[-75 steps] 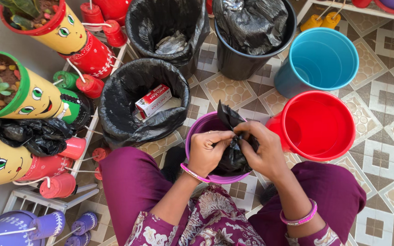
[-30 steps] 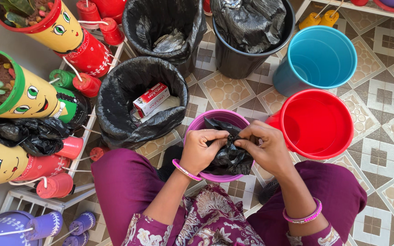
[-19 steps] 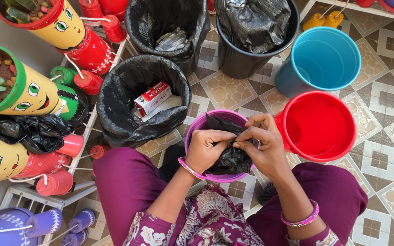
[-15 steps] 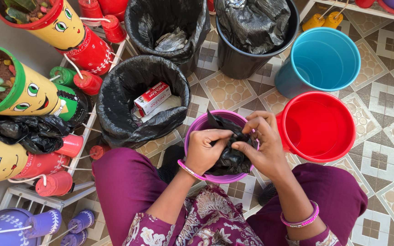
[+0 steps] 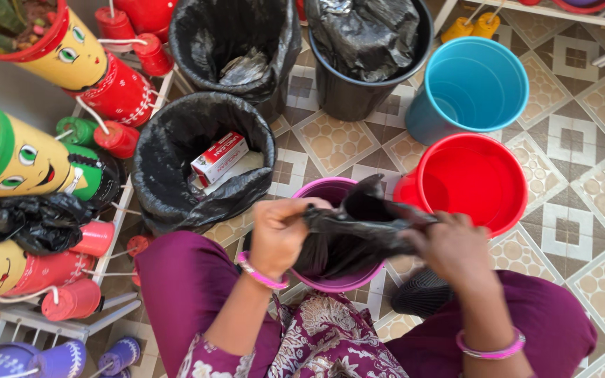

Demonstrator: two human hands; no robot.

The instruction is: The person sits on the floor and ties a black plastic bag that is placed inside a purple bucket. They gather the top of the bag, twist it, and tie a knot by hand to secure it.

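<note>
Three round bins behind already wear black liners, while both hands, left hand [image 5: 279,234] and right hand [image 5: 451,246], clamp a crumpled black plastic bag [image 5: 358,227], stretched but not yet fitted, over the purple plastic bin [image 5: 314,192]; the red bucket [image 5: 472,183] and blue bucket [image 5: 472,87] remain bare.

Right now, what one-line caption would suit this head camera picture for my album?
Left hand and right hand stretch a black bag over a purple bin.

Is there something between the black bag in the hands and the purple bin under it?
Nothing visible. Left hand and right hand stretch the black bag directly above the purple bin, its mouth unblocked.
</note>
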